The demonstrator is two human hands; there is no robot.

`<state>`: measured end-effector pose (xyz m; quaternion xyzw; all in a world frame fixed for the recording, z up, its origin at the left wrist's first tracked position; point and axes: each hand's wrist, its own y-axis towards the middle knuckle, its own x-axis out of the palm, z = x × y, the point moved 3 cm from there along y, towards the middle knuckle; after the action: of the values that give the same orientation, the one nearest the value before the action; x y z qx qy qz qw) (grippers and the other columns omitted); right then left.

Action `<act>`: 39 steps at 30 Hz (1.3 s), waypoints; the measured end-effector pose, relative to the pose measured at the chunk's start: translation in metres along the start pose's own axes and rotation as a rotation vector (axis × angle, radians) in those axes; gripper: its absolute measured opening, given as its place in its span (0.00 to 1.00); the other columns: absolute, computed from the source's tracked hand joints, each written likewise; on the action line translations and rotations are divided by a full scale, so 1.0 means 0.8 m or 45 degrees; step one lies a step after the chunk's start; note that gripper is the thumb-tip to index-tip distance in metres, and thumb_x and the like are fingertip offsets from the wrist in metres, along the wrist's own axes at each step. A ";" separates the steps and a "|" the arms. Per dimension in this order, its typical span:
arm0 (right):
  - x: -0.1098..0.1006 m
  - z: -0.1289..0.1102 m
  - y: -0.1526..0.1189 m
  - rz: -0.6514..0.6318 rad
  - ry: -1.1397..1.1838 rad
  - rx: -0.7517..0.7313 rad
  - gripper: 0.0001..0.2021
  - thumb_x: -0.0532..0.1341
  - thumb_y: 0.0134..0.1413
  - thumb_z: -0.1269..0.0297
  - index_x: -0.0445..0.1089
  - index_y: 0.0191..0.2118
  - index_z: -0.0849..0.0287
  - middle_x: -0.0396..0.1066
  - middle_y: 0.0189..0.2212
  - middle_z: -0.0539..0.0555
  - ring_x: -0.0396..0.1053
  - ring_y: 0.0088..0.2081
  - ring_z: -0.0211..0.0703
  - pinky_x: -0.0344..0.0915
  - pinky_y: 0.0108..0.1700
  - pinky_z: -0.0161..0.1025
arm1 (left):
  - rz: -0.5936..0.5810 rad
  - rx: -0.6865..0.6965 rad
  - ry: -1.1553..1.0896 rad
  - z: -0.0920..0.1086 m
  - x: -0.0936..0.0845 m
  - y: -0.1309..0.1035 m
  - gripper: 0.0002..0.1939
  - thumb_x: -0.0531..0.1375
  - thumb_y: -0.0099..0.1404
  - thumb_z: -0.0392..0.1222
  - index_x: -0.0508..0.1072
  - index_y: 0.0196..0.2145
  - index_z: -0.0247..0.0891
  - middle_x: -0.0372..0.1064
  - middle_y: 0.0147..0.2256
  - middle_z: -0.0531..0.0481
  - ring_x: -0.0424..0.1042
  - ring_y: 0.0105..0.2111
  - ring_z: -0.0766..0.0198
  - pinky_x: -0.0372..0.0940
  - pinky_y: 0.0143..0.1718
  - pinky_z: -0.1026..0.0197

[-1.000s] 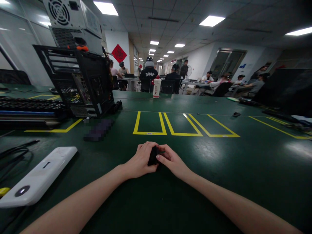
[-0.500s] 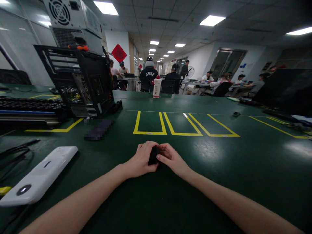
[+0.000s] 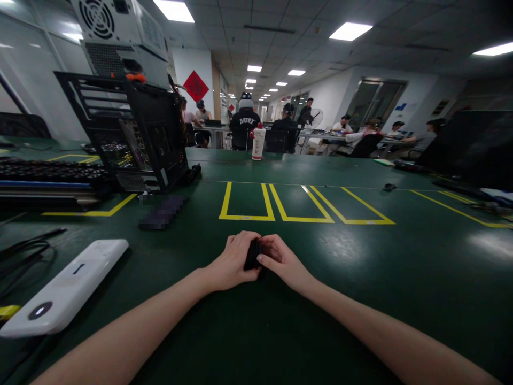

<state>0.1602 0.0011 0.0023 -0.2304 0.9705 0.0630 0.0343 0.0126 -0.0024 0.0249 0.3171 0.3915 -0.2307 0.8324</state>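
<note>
A small black object [image 3: 252,254], rounded and mostly covered by fingers, is held between my two hands low over the green table [image 3: 368,278]. My left hand [image 3: 235,262] wraps around it from the left, thumb at the near side. From the right, my right hand [image 3: 284,263] has its fingers and thumb closed on the object's edge. What kind of thing it is cannot be made out. Beyond the hands, yellow tape outlines [image 3: 248,218] mark the table.
On the left lie a white power-bank-like device [image 3: 76,283], black cables [image 3: 28,251] and a blurred dark flat object [image 3: 163,212]. Behind them stands an open computer case [image 3: 152,133]. A white cup [image 3: 258,144] is at the far edge; a small black ring-like item [image 3: 388,187] lies right. People sit beyond.
My hands and the black object stay almost in place. The view has shifted very slightly; a standing person in the background has moved a little.
</note>
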 end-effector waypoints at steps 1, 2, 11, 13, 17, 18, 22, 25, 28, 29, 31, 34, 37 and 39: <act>0.000 0.001 0.000 0.001 -0.006 0.003 0.14 0.59 0.51 0.66 0.59 0.44 0.55 0.63 0.43 0.52 0.64 0.47 0.43 0.62 0.50 0.45 | -0.004 0.002 -0.001 0.000 0.000 0.000 0.28 0.59 0.55 0.37 0.52 0.51 0.39 0.57 0.46 0.45 0.60 0.46 0.55 0.54 0.48 0.51; 0.000 0.002 0.001 -0.009 -0.002 -0.002 0.14 0.59 0.51 0.66 0.59 0.44 0.56 0.63 0.43 0.52 0.64 0.47 0.43 0.62 0.49 0.45 | -0.002 0.003 -0.001 0.001 -0.001 0.000 0.28 0.59 0.55 0.37 0.52 0.51 0.40 0.57 0.46 0.45 0.60 0.46 0.55 0.54 0.48 0.51; -0.001 0.003 0.003 -0.022 0.025 -0.028 0.08 0.58 0.52 0.63 0.60 0.38 0.55 0.64 0.37 0.50 0.65 0.42 0.41 0.63 0.46 0.43 | -0.011 0.004 -0.009 0.004 -0.004 -0.001 0.27 0.59 0.55 0.37 0.53 0.50 0.40 0.57 0.46 0.45 0.60 0.46 0.55 0.54 0.48 0.51; -0.001 0.002 0.003 -0.013 0.011 -0.011 0.09 0.58 0.52 0.64 0.60 0.40 0.55 0.64 0.39 0.50 0.65 0.43 0.41 0.63 0.47 0.44 | 0.007 -0.001 -0.021 0.002 -0.002 0.000 0.27 0.60 0.54 0.37 0.53 0.50 0.41 0.57 0.46 0.45 0.60 0.46 0.54 0.53 0.48 0.51; -0.001 0.001 0.002 -0.034 -0.007 0.014 0.12 0.58 0.52 0.66 0.59 0.43 0.56 0.63 0.41 0.52 0.64 0.46 0.43 0.62 0.48 0.45 | 0.048 -0.005 -0.024 -0.003 0.003 -0.001 0.28 0.60 0.53 0.37 0.53 0.50 0.41 0.57 0.45 0.45 0.59 0.45 0.54 0.54 0.48 0.51; 0.000 0.000 0.001 -0.054 0.002 0.002 0.11 0.58 0.52 0.66 0.60 0.42 0.56 0.63 0.41 0.52 0.64 0.46 0.42 0.62 0.49 0.45 | 0.056 -0.005 -0.022 -0.004 0.004 -0.001 0.29 0.60 0.53 0.36 0.53 0.50 0.41 0.57 0.45 0.45 0.59 0.45 0.54 0.54 0.47 0.51; 0.000 -0.005 -0.002 -0.108 0.043 -0.042 0.11 0.60 0.50 0.67 0.59 0.40 0.55 0.63 0.41 0.51 0.64 0.46 0.42 0.63 0.48 0.44 | 0.051 -0.001 -0.014 -0.003 0.004 -0.002 0.29 0.60 0.53 0.35 0.52 0.50 0.41 0.57 0.45 0.46 0.60 0.45 0.55 0.54 0.47 0.52; 0.000 -0.006 -0.001 -0.078 0.044 -0.040 0.07 0.58 0.53 0.66 0.60 0.38 0.56 0.63 0.39 0.50 0.65 0.45 0.42 0.64 0.46 0.43 | 0.014 -0.006 -0.020 0.002 -0.002 -0.001 0.28 0.60 0.54 0.36 0.52 0.50 0.41 0.57 0.46 0.45 0.59 0.46 0.55 0.53 0.48 0.51; -0.001 -0.004 0.001 -0.038 0.039 -0.034 0.08 0.58 0.52 0.66 0.60 0.40 0.56 0.63 0.39 0.50 0.65 0.44 0.42 0.64 0.46 0.43 | -0.034 -0.011 -0.026 0.007 -0.006 -0.001 0.27 0.59 0.56 0.37 0.52 0.51 0.40 0.57 0.46 0.45 0.59 0.47 0.55 0.53 0.49 0.51; -0.001 -0.003 0.001 -0.022 0.027 -0.021 0.10 0.58 0.52 0.66 0.60 0.41 0.56 0.63 0.40 0.51 0.65 0.44 0.42 0.64 0.46 0.43 | -0.041 -0.013 -0.026 0.007 -0.007 -0.001 0.27 0.59 0.56 0.37 0.52 0.51 0.40 0.57 0.46 0.45 0.59 0.47 0.56 0.53 0.49 0.51; -0.002 0.000 0.002 -0.001 0.005 0.006 0.12 0.58 0.52 0.66 0.59 0.43 0.56 0.63 0.41 0.52 0.65 0.45 0.42 0.63 0.47 0.44 | -0.031 -0.013 -0.023 0.005 -0.005 0.000 0.27 0.59 0.56 0.37 0.52 0.51 0.40 0.57 0.46 0.45 0.59 0.47 0.55 0.53 0.49 0.51; -0.001 0.000 0.001 -0.055 0.046 -0.001 0.11 0.59 0.51 0.67 0.60 0.41 0.56 0.64 0.41 0.52 0.65 0.45 0.42 0.63 0.47 0.44 | 0.033 -0.005 -0.011 0.000 -0.001 0.000 0.29 0.60 0.54 0.36 0.52 0.50 0.41 0.57 0.45 0.45 0.60 0.46 0.54 0.54 0.48 0.50; 0.000 -0.002 0.000 -0.102 0.122 -0.038 0.13 0.62 0.47 0.69 0.59 0.39 0.56 0.63 0.40 0.50 0.65 0.45 0.42 0.62 0.49 0.44 | 0.040 -0.003 -0.014 -0.003 0.002 -0.001 0.29 0.60 0.52 0.35 0.52 0.50 0.41 0.57 0.45 0.46 0.60 0.45 0.55 0.54 0.47 0.51; 0.000 -0.003 0.000 -0.085 0.133 -0.050 0.13 0.62 0.47 0.68 0.59 0.38 0.56 0.64 0.40 0.50 0.65 0.45 0.42 0.62 0.48 0.44 | 0.030 -0.001 -0.013 -0.003 0.002 -0.002 0.29 0.60 0.53 0.35 0.52 0.50 0.41 0.57 0.45 0.46 0.60 0.45 0.56 0.54 0.47 0.52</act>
<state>0.1603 0.0009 0.0045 -0.2661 0.9613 0.0686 -0.0188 0.0114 -0.0018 0.0218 0.3201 0.3834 -0.2222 0.8374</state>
